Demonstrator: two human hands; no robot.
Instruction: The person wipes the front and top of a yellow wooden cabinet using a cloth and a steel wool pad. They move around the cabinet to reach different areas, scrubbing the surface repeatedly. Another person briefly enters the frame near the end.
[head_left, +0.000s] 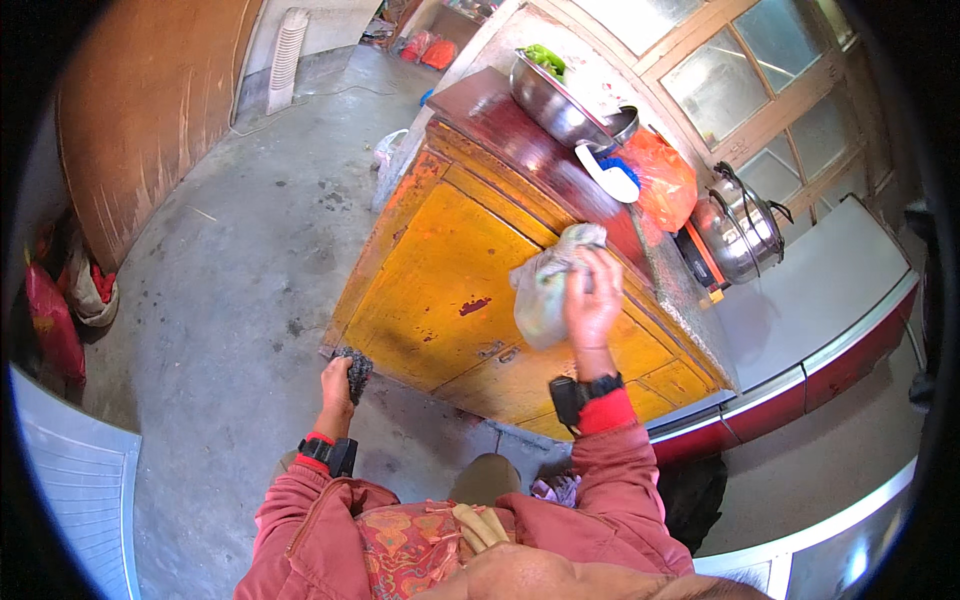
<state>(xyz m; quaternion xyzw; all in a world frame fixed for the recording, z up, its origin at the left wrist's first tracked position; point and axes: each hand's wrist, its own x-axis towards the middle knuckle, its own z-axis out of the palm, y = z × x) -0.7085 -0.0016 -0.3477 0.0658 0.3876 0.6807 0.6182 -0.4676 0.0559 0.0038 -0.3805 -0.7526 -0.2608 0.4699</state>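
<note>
My right hand (594, 300) grips a pale, bunched cloth (541, 300), which hangs in front of the upper edge of a yellow wooden cabinet (427, 277). The hand and cloth are slightly blurred. At the lower left, beside the cabinet's bottom corner, my left hand (336, 391) holds a dark grey, mesh-like scouring pad or cloth (358, 373). On the cabinet's dark red top (487, 112) lies a white-backed brush with blue bristles (609, 174), beside a steel basin (559, 105) with green vegetables in it.
An orange plastic bag (664, 180) and a lidded steel pot (739, 229) stand right of the basin, near a grey counter (817, 277). A brown wooden panel (150, 112) rises at the left, with bags (52, 322) by it. A small plastic bag (388, 146) lies behind the cabinet.
</note>
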